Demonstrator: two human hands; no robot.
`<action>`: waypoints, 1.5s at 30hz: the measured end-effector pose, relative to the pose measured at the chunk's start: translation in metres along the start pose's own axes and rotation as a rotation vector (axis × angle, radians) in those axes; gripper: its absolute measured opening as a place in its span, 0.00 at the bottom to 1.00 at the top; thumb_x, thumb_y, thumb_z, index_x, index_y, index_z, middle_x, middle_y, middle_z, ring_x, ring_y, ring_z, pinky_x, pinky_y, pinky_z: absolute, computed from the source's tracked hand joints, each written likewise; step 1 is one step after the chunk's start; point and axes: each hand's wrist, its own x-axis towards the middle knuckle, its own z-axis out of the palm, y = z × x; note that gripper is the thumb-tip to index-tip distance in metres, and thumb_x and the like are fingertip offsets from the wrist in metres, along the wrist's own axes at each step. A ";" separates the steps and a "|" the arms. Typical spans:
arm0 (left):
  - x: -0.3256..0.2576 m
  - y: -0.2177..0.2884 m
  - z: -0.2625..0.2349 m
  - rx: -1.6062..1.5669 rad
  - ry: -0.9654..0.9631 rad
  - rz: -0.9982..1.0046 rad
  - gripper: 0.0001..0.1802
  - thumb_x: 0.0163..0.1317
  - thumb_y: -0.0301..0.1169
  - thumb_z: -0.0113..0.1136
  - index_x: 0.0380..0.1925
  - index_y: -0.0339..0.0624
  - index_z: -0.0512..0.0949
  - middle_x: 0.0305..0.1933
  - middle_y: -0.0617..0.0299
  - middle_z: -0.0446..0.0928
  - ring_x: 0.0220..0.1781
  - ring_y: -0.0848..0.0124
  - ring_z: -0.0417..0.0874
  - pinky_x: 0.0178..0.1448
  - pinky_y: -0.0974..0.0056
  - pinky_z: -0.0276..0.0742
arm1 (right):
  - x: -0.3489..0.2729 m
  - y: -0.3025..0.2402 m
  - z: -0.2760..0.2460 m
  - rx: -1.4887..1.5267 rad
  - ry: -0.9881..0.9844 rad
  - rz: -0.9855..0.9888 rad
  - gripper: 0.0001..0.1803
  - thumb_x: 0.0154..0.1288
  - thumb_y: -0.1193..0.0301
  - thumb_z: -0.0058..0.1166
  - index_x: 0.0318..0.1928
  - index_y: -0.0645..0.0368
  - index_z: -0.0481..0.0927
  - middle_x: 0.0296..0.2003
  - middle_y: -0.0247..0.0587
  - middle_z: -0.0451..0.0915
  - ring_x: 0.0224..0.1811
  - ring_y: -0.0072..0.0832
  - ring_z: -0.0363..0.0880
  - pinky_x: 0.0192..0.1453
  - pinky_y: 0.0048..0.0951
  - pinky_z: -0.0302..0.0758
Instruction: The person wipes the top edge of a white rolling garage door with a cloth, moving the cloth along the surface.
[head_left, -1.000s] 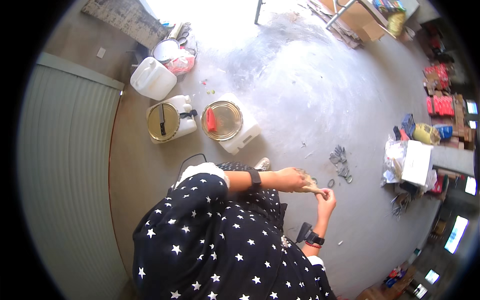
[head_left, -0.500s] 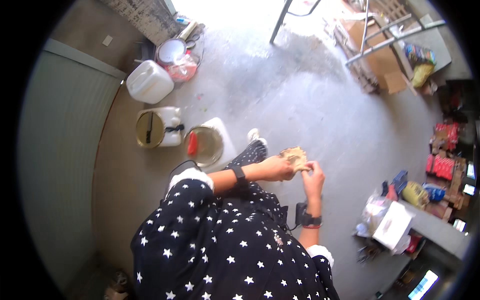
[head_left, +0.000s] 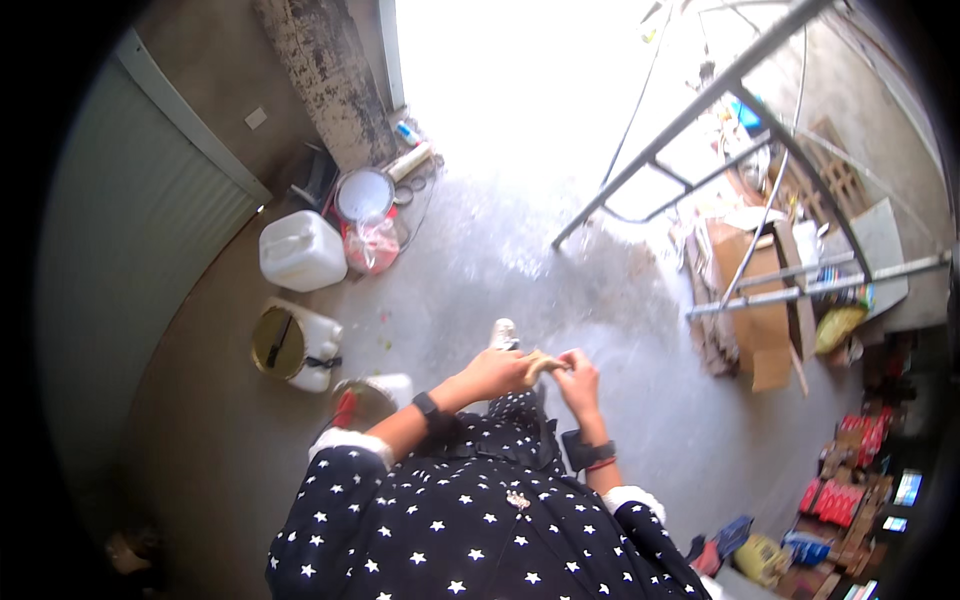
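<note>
My left hand (head_left: 496, 374) is closed on one side of a floppy tan piece (head_left: 543, 366) with a crinkled edge, and I cannot make out its kind. The fingers of my right hand (head_left: 579, 381) pinch the other side, so the piece spans the gap between both hands in front of my waist. It is seen nearly edge-on and looks folded. A dark band sits on each wrist. Past my hands, a white shoe (head_left: 505, 331) shows on the grey floor.
On the left stand a white plastic jerrycan (head_left: 301, 251), a white container with a round gold lid (head_left: 277, 338), and a pail with something red (head_left: 345, 408). A metal frame (head_left: 690, 185) rises at right near a cardboard box (head_left: 757, 320). Red packages (head_left: 832, 502) lie at lower right.
My view has tilted forward, showing more doorway and metal frame. The tan piece, spread toward me before, now appears narrow and folded. Both hands still hold it.
</note>
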 end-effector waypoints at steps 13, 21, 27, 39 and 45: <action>0.205 -0.154 -0.197 -0.161 0.422 -0.469 0.11 0.50 0.36 0.64 0.29 0.44 0.77 0.32 0.56 0.77 0.36 0.56 0.80 0.40 0.55 0.75 | 0.413 -0.081 0.008 -0.037 -0.371 -0.274 0.10 0.49 0.73 0.58 0.34 0.62 0.77 0.31 0.48 0.81 0.37 0.40 0.81 0.42 0.35 0.76; 0.353 -0.327 -0.310 -0.177 0.309 -0.490 0.11 0.49 0.37 0.63 0.30 0.45 0.76 0.33 0.56 0.77 0.37 0.55 0.79 0.41 0.55 0.75 | 0.629 -0.126 0.069 -0.052 -0.327 -0.192 0.10 0.48 0.73 0.57 0.33 0.62 0.77 0.30 0.49 0.81 0.36 0.42 0.81 0.41 0.36 0.76; 0.498 -0.411 -0.446 -0.072 0.225 -0.282 0.11 0.50 0.36 0.63 0.32 0.46 0.75 0.34 0.57 0.77 0.39 0.55 0.79 0.42 0.54 0.74 | 0.805 -0.172 0.055 -0.048 -0.188 -0.172 0.10 0.47 0.73 0.59 0.33 0.62 0.77 0.28 0.46 0.81 0.34 0.39 0.82 0.40 0.34 0.76; 0.786 -0.581 -0.612 0.066 0.140 -0.097 0.08 0.53 0.36 0.59 0.28 0.45 0.76 0.32 0.56 0.77 0.35 0.55 0.80 0.38 0.55 0.74 | 1.164 -0.157 0.088 0.097 -0.070 0.075 0.09 0.47 0.75 0.60 0.32 0.62 0.78 0.25 0.38 0.81 0.29 0.23 0.80 0.36 0.26 0.76; 0.895 -0.656 -0.728 0.030 0.118 -0.295 0.12 0.48 0.34 0.63 0.32 0.44 0.76 0.34 0.56 0.77 0.38 0.54 0.78 0.41 0.55 0.73 | 1.362 -0.214 0.116 0.064 -0.158 -0.095 0.10 0.50 0.70 0.60 0.33 0.61 0.77 0.28 0.45 0.81 0.32 0.36 0.82 0.37 0.32 0.76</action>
